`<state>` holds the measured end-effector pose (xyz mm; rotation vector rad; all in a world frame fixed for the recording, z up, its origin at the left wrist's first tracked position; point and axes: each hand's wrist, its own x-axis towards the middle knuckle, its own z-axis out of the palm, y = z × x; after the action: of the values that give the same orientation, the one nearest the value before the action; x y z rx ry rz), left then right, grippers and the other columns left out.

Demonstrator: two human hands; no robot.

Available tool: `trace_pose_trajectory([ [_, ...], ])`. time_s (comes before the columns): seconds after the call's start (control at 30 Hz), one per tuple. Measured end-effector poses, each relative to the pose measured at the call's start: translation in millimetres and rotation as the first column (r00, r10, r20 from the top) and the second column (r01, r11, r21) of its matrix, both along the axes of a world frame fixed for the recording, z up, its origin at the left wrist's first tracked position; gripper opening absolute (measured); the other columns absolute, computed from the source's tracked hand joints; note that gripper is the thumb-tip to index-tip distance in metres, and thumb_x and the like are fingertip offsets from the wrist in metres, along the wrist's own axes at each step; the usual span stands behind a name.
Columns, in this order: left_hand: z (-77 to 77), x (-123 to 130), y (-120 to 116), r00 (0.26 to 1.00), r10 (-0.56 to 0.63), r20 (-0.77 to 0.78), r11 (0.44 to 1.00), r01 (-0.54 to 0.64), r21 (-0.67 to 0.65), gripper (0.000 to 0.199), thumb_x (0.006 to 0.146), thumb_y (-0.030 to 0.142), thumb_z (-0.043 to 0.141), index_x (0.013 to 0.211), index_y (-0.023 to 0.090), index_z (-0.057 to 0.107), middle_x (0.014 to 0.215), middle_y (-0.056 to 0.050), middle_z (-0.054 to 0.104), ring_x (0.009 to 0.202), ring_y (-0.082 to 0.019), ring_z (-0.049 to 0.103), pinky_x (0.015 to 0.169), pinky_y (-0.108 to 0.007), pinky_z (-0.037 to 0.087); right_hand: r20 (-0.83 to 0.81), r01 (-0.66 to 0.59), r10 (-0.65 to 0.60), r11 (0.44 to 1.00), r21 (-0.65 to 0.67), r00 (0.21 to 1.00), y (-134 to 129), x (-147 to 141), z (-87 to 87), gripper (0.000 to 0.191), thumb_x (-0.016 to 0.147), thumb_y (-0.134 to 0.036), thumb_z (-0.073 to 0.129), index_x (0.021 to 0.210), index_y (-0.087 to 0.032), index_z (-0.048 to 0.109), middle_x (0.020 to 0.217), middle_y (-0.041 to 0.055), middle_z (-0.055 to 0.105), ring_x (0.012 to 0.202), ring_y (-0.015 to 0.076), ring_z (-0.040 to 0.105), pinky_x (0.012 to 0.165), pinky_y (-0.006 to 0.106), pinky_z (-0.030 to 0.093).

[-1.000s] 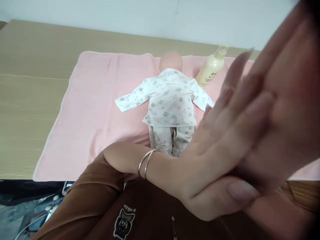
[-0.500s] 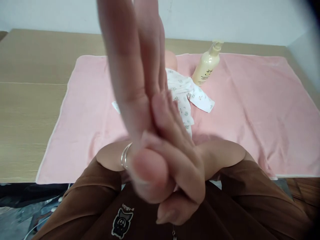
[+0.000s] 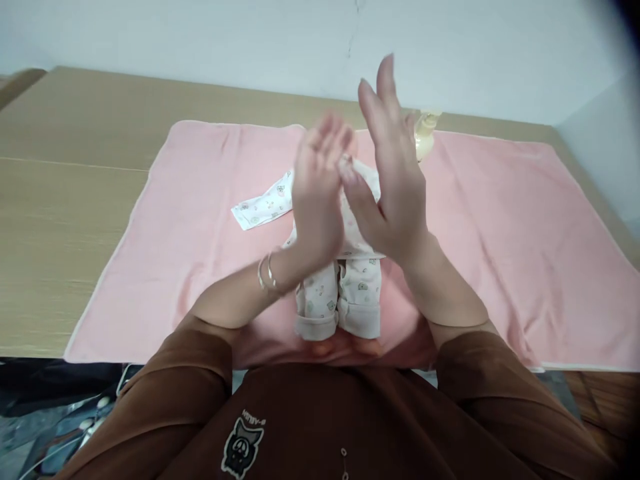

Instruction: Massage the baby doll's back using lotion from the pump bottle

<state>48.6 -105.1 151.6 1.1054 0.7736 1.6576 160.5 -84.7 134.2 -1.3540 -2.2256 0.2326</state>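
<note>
My left hand (image 3: 320,193), with two thin bracelets (image 3: 267,272) at its wrist, is raised and somewhat blurred, its fingers stretched upward. My right hand (image 3: 397,180) faces it with fingers spread and its thumb close to the left palm. Whether the two touch there I cannot tell. Neither holds anything. Below them a baby doll (image 3: 363,288) lies on its back in a white printed top and trousers with turned-up cuffs. Its head and chest are largely hidden behind my hands. A cream-coloured pump bottle (image 3: 425,141) stands behind my right hand, partly covered by it.
A pink blanket (image 3: 500,233) with a pale edge lies under the doll. It covers much of a light wooden table (image 3: 60,213), which meets a white wall (image 3: 200,47) at the back. Cables and dark items lie below the table's front left.
My hands were pressed together close to the camera, fingers overlapping. They have moved down and away toward the doll and turned apart, uncovering its sleeve and legs.
</note>
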Motion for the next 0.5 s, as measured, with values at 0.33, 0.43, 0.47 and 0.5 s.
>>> trace_pose_trajectory([
  [0.33, -98.1, -24, 127, 0.682, 0.326, -0.655, 0.934, -0.341, 0.11, 0.03, 0.083, -0.003, 0.049, 0.08, 0.024, 0.061, 0.1, -0.006, 0.072, 0.107, -0.023, 0.066, 0.107, -0.04, 0.054, 0.048, -0.027, 0.031, 0.997, -0.072, 0.998, 62, -4, -64.6, 0.062, 0.094, -0.018, 0.04, 0.155, -0.008, 0.051, 0.169, 0.0114, 0.042, 0.163, 0.024, 0.032, 0.14, 0.048, 0.019],
  [0.43, -106.9, -22, 120, 0.663, 0.329, -0.672, 0.932, -0.341, 0.121, 0.031, 0.08, -0.003, 0.047, 0.08, 0.024, 0.061, 0.1, -0.006, 0.072, 0.106, -0.022, 0.066, 0.105, -0.039, 0.054, 0.068, -0.041, 0.05, 0.992, -0.117, 0.996, 76, 6, -64.8, 0.061, 0.099, -0.027, 0.044, 0.157, -0.01, 0.049, 0.172, 0.0109, 0.036, 0.165, 0.0268, 0.028, 0.14, 0.051, 0.018],
  [0.47, -108.6, -22, 118, 0.657, 0.334, -0.676, 0.932, -0.336, 0.134, 0.031, 0.08, -0.003, 0.047, 0.082, 0.025, 0.062, 0.102, -0.006, 0.072, 0.108, -0.023, 0.066, 0.107, -0.04, 0.054, 0.068, -0.016, 0.026, 0.99, -0.138, 0.997, 79, 10, -62.5, 0.063, 0.101, -0.033, 0.044, 0.16, -0.008, 0.045, 0.173, 0.0123, 0.034, 0.165, 0.0284, 0.027, 0.139, 0.051, 0.019],
  [0.5, -110.0, -22, 116, 0.65, 0.342, -0.679, 0.93, -0.336, 0.146, 0.031, 0.08, -0.002, 0.047, 0.085, 0.024, 0.063, 0.104, -0.007, 0.072, 0.11, -0.023, 0.066, 0.109, -0.04, 0.053, 0.073, 0.033, -0.021, 0.986, -0.161, 0.997, 80, 13, -59.8, 0.066, 0.104, -0.038, 0.043, 0.162, -0.006, 0.042, 0.173, 0.0148, 0.033, 0.165, 0.0311, 0.027, 0.138, 0.052, 0.02],
])
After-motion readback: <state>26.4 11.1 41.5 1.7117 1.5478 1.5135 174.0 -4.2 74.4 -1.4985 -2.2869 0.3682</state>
